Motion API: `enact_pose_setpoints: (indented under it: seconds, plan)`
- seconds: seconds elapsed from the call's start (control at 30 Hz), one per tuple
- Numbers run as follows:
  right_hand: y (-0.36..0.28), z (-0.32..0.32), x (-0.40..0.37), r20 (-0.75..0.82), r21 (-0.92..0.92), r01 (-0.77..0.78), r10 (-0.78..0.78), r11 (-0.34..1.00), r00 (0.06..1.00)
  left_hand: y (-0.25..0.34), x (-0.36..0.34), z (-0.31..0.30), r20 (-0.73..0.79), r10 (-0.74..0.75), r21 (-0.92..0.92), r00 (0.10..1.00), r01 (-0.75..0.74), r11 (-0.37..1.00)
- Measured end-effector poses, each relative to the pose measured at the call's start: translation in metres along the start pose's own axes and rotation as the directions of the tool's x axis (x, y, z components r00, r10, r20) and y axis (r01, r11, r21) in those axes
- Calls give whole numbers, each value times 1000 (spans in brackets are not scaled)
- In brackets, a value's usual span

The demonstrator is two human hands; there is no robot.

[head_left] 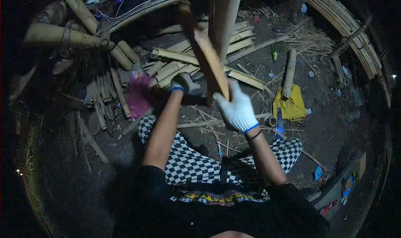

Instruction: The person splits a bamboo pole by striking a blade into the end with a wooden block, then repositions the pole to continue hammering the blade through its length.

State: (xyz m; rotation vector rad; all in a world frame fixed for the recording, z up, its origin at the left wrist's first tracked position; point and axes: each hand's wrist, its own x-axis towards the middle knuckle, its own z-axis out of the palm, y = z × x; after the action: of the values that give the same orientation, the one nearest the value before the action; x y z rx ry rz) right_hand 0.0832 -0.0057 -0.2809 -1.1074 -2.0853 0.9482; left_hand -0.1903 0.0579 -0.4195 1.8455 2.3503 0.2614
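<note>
My right hand, in a white knit glove with a blue cuff, is wrapped around the lower end of a wooden stick. The stick slants up to the left and is slightly blurred. It passes in front of a thick upright bamboo pole. My left hand, also gloved, is closed beside the pole's lower part. What it grips is dark and partly hidden; a greyish edge shows near its fingers. Split bamboo pieces lie in a pile just beyond my left hand.
A handsaw lies by my right knee, near a yellow cloth and a short bamboo length. Bamboo sticks and a purple bag are at the left. Bundled bamboo strips curve along the far right.
</note>
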Motion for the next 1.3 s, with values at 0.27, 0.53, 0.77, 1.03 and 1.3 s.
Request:
enact_pose_setpoints:
  seconds: [0.27, 0.53, 0.77, 1.03, 1.3]
  plan:
    - [81, 42, 23, -368, 128, 386, -317, 914, 874, 27, -3, -24, 68, -123, 57, 990, 119, 991]
    - [138, 69, -19, 139, -145, -174, 194, 974, 971, 12, 0, 14, 324, -38, 42, 945, 26, 999]
    - [4, -9, -6, 8, 114, -37, 36, 993, 999, 22, -13, 4, 62, 38, 50, 997, -41, 998]
    - [109, 53, -18, -89, -145, 48, -62, 988, 994, 27, -15, 0, 141, -61, 55, 988, 53, 997]
    - [143, 46, -53, 119, -151, -163, 181, 975, 976, 21, -13, 22, 158, -131, -5, 979, 133, 991]
